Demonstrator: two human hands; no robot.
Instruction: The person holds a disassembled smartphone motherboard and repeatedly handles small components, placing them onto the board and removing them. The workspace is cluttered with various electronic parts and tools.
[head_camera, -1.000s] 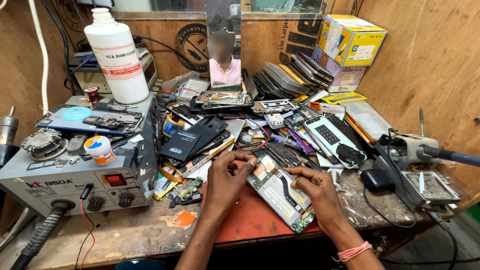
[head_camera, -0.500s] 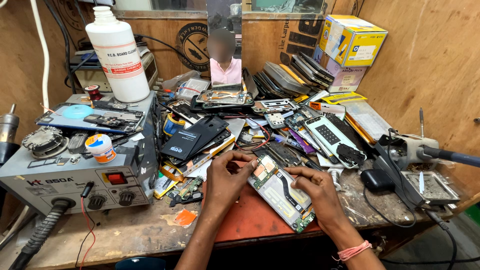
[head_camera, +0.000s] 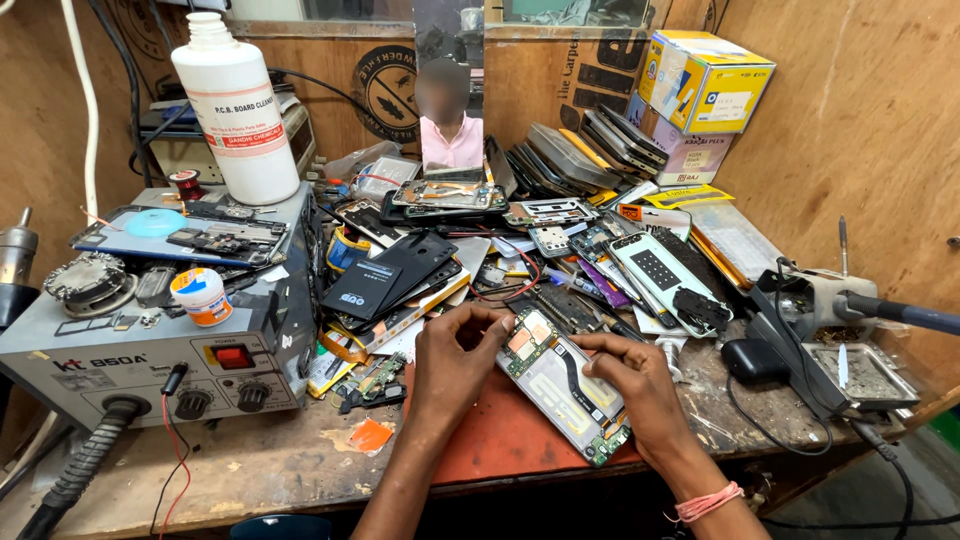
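On the cluttered surface (head_camera: 250, 470), nothing shifted: left hand (head_camera: 455, 360) and right hand (head_camera: 630, 385) stayed pinched on opened phone (head_camera: 560, 385).

Bright, even light falls from above and in front, so shadows on the table (head_camera: 250, 465) are soft and short. The white bottle (head_camera: 235, 105) at the table's back left corner shows mild glare. Focus is sharp throughout; straight lines bow slightly toward the frame edges.

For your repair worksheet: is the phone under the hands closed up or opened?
Opened. The phone lies with its back cover off, circuit boards and a flex cable exposed, between the left hand and right hand.
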